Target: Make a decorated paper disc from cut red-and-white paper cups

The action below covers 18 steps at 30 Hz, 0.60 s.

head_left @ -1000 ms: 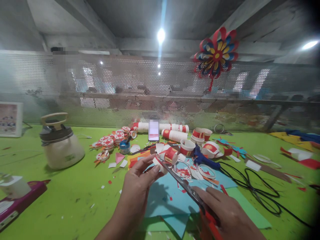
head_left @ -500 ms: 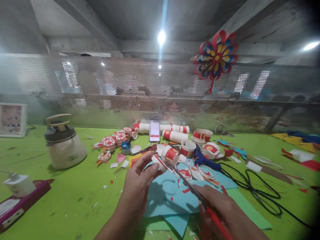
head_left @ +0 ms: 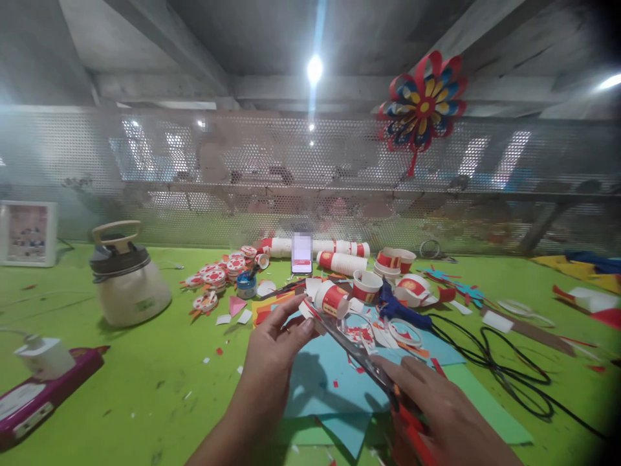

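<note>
My left hand (head_left: pixel 279 346) pinches a small white-and-red piece of paper cup (head_left: pixel 307 308) between thumb and fingers. In my right hand (head_left: pixel 429 401) is a pair of scissors (head_left: pixel 356 349) with red handles; the blades reach up and left to the piece at my left fingertips. Just behind the blade tips a red-and-white paper cup (head_left: pixel 334 299) lies tilted on its side. Blue paper sheets (head_left: pixel 330 382) are spread beneath both hands, with a white ring (head_left: pixel 405 332) and red-and-white scraps on them.
A blue glue gun (head_left: pixel 400 310) with a looping black cord (head_left: pixel 490 362) lies right. Paper discs (head_left: pixel 213 276), a blue jar (head_left: pixel 246 285) and a phone (head_left: pixel 301 254) stand farther back. A large jug (head_left: pixel 129 285) and a purple power strip (head_left: pixel 48 395) are left.
The scissors have moved up and left, and their blades now meet the piece in my left hand. My left hand stays nearly in place. The view has shifted slightly.
</note>
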Each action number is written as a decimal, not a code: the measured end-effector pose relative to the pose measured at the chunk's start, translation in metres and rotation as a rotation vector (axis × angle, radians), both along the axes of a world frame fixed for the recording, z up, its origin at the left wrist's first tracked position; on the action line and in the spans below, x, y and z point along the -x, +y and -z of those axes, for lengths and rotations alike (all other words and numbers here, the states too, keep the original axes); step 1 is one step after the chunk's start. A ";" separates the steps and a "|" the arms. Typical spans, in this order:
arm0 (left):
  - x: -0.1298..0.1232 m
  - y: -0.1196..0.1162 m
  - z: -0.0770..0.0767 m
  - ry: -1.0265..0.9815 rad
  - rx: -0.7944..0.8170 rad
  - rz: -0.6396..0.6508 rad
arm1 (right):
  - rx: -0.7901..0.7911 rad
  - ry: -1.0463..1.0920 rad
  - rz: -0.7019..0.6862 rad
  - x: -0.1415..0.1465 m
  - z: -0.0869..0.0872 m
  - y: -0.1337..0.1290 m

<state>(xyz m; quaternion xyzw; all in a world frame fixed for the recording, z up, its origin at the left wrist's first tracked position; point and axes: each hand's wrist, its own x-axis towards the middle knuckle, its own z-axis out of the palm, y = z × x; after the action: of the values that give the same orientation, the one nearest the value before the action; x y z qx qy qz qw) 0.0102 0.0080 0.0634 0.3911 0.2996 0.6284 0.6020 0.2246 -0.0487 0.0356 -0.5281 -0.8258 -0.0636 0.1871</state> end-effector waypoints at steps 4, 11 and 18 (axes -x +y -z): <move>0.000 0.000 0.001 -0.008 0.003 0.023 | -0.016 -0.014 -0.002 -0.001 0.002 0.001; -0.001 -0.004 -0.002 0.001 0.032 0.015 | -0.103 -0.029 -0.033 -0.002 0.003 0.001; 0.000 -0.002 -0.001 -0.026 0.058 0.048 | -0.076 -0.013 -0.028 -0.001 0.005 0.001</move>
<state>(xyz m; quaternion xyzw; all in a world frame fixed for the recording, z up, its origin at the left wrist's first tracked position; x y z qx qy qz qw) 0.0099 0.0061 0.0640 0.3726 0.3003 0.6100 0.6316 0.2255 -0.0479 0.0304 -0.5087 -0.8313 -0.0955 0.2025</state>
